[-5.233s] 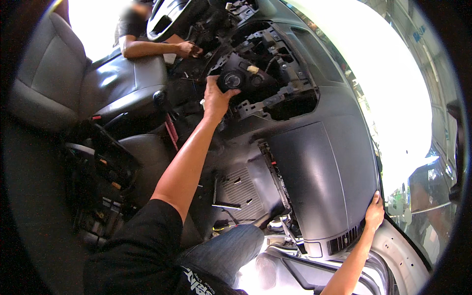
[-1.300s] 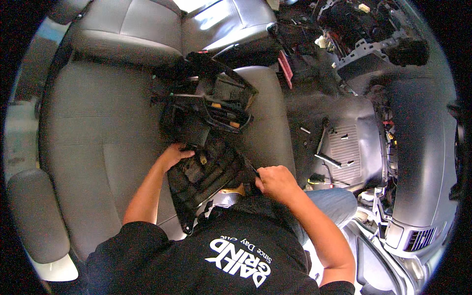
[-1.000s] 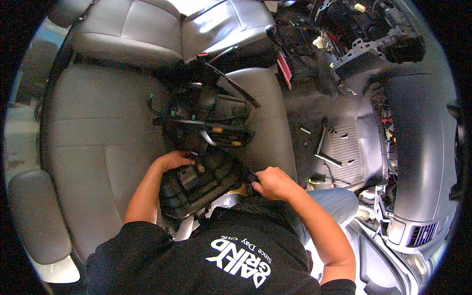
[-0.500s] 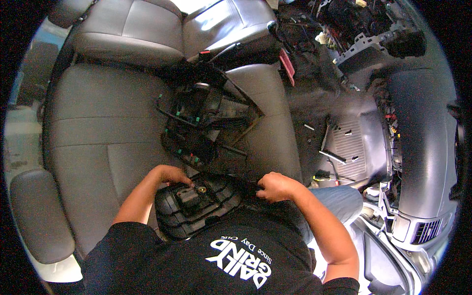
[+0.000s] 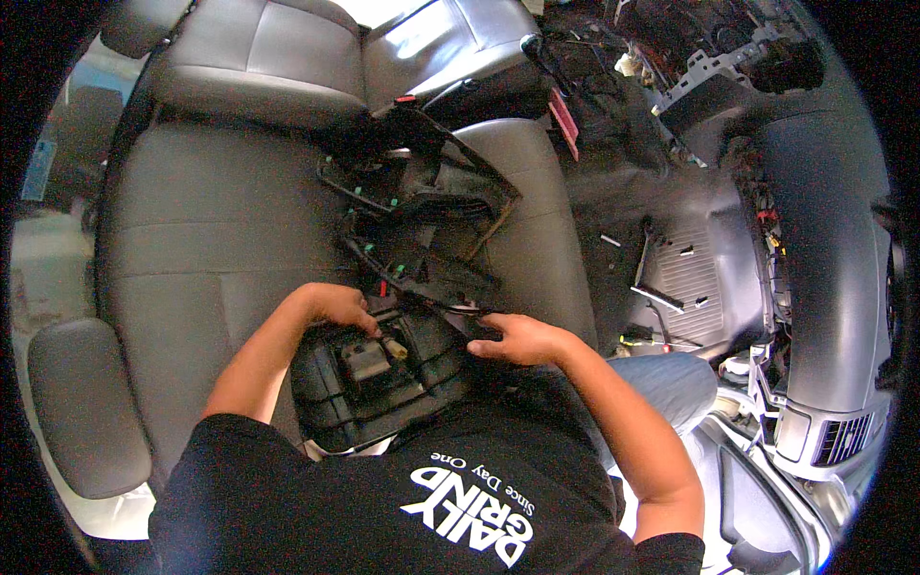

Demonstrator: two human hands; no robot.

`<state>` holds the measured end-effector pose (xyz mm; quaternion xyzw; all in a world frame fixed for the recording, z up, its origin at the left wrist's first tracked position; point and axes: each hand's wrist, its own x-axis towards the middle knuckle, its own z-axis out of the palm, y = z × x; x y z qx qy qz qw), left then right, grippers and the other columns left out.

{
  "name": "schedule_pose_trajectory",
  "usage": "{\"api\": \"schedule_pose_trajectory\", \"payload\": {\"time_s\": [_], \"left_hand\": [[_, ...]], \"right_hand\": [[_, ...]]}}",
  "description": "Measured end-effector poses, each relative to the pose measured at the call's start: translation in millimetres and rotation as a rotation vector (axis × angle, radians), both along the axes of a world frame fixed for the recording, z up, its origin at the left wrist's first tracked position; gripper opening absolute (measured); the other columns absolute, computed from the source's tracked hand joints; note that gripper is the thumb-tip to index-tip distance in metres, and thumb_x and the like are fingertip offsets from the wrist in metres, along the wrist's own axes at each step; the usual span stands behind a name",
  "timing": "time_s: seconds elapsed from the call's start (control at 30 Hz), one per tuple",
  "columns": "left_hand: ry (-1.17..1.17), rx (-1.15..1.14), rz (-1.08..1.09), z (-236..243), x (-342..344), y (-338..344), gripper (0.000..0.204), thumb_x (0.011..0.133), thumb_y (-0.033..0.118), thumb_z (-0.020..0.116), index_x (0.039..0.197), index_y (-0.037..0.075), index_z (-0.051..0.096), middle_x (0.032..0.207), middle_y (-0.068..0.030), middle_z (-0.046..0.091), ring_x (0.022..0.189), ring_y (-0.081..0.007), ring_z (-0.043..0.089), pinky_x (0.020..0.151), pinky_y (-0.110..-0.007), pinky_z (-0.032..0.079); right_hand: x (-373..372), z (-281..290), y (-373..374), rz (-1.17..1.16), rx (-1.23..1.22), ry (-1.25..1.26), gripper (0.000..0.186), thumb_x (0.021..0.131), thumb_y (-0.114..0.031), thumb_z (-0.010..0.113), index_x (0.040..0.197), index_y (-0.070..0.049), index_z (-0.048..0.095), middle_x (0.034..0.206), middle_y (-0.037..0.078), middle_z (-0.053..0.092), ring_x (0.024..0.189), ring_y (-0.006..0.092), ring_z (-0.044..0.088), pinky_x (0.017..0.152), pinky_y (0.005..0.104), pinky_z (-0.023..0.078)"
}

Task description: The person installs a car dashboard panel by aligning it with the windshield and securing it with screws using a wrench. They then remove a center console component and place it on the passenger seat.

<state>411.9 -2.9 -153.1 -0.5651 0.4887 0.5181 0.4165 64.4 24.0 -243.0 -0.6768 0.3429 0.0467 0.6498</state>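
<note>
A black ribbed plastic housing (image 5: 422, 377) rests tilted in front of my torso. On its face are a raised boxy grey section (image 5: 368, 362) and a small tan connector-like piece (image 5: 395, 349). My left hand (image 5: 340, 305) curls over the far left edge, fingertips bent down onto the housing close to the tan piece; its thumb is hidden. Beside the right edge is my right hand (image 5: 522, 340), thumb and forefinger apart, with nothing visible between them. A black plastic trim frame (image 5: 422, 206) with green clips lies on the seat just beyond.
I am inside a vehicle, over a grey bench seat (image 5: 182, 211). A ribbed floor mat (image 5: 685, 287) with loose small parts lies to the right. Beyond it runs a dashboard (image 5: 824, 268), partly stripped, with exposed wiring. A red flat piece (image 5: 563, 125) stands near the far seat edge.
The housing has tilted, showing more of its face. My left hand has moved slightly away from me. My right hand has shifted left and away, its fingers opening from a closed curl.
</note>
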Motion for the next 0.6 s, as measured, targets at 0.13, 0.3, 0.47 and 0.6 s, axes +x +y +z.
{"api": "schedule_pose_trajectory", "payload": {"time_s": [0.13, 0.3, 0.47, 0.6], "left_hand": [[0.060, -0.028, -0.026, 16.3, -11.5, -16.1, 0.058, 0.086, 0.051, 0.077, 0.105, -0.003, 0.076, 0.090, -0.0107, 0.078, 0.081, -0.0242, 0.072, 0.077, -0.042, 0.057], [0.000, -0.118, -0.248, 50.6, -26.7, -45.0, 0.072, 0.081, 0.062, 0.076, 0.109, -0.005, 0.075, 0.102, -0.0204, 0.077, 0.095, -0.0333, 0.072, 0.087, -0.043, 0.054], [0.052, -0.329, -0.245, 92.2, -8.3, -86.3, 0.070, 0.090, 0.063, 0.069, 0.110, -0.003, 0.073, 0.101, -0.0194, 0.075, 0.095, -0.0318, 0.071, 0.087, -0.043, 0.054], [0.219, -0.785, 0.299, 80.1, 32.5, -113.1, 0.048, 0.096, 0.042, 0.074, 0.122, 0.003, 0.067, 0.102, -0.0115, 0.073, 0.097, -0.0272, 0.070, 0.090, -0.039, 0.055]], "right_hand": [[20.8, -4.4, 1.5, -0.044, 0.062, -0.072, 0.093, 0.090, -0.061, 0.072, 0.147, 0.008, 0.048, 0.148, 0.031, 0.053, 0.138, 0.0404, 0.053, 0.116, 0.0428, 0.041], [31.7, 0.5, 13.5, 0.004, 0.164, -0.119, 0.071, 0.090, -0.046, 0.078, 0.136, 0.005, 0.059, 0.130, 0.023, 0.069, 0.123, 0.0341, 0.065, 0.107, 0.0412, 0.047], [38.7, 11.8, 8.8, -0.216, 0.106, -0.182, 0.044, 0.091, -0.026, 0.077, 0.124, 0.002, 0.066, 0.119, 0.023, 0.073, 0.111, 0.0330, 0.069, 0.097, 0.0436, 0.052], [-4.0, 30.8, -7.3, -0.338, -0.151, -0.058, 0.043, 0.092, -0.027, 0.073, 0.120, 0.004, 0.066, 0.116, 0.026, 0.072, 0.110, 0.0419, 0.068, 0.096, 0.0463, 0.052]]}}
